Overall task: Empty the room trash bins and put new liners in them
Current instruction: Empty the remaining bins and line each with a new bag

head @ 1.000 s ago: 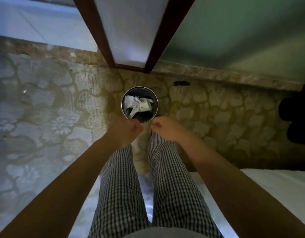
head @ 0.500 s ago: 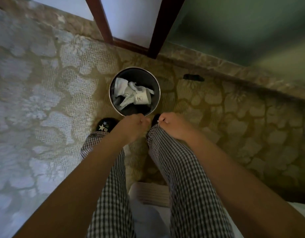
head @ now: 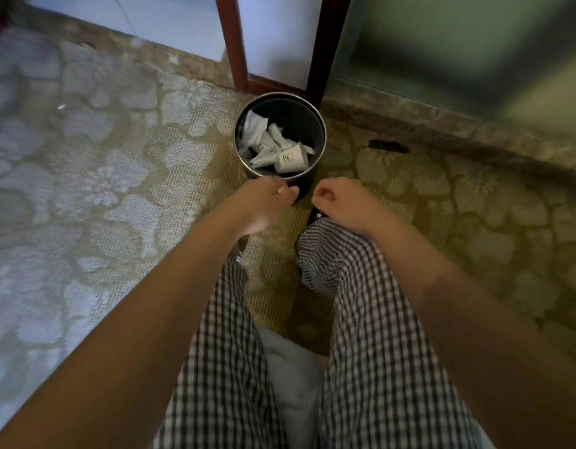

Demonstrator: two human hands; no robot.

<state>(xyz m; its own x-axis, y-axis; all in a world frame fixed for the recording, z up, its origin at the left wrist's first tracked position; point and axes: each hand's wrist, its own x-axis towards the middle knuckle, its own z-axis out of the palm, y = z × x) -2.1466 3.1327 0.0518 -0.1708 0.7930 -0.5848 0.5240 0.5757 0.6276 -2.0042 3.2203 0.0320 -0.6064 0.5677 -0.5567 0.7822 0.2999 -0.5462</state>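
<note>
A: Trousers point(head: 361, 319), checked, nearest. Hands?
B: Left hand point(head: 264, 204): fingers at near rim of bin point(head: 299, 123), blurred; grip cannot be told. Right hand point(head: 341, 199): fingers curled, holding nothing.
A: Bin's place?
B: On carpet point(head: 118, 189), just beyond both hands. Contents: crumpled paper point(head: 256, 129), cups point(head: 291, 160). Wooden frame point(head: 325, 43) behind.

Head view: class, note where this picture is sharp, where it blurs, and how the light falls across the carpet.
Head view: the trash bin and paper cup in it are fairly sharp; the left hand is motion-smeared; the green wall is soft. Head view again: the carpet is bluish-bright at left, dim and yellowish at right.
</note>
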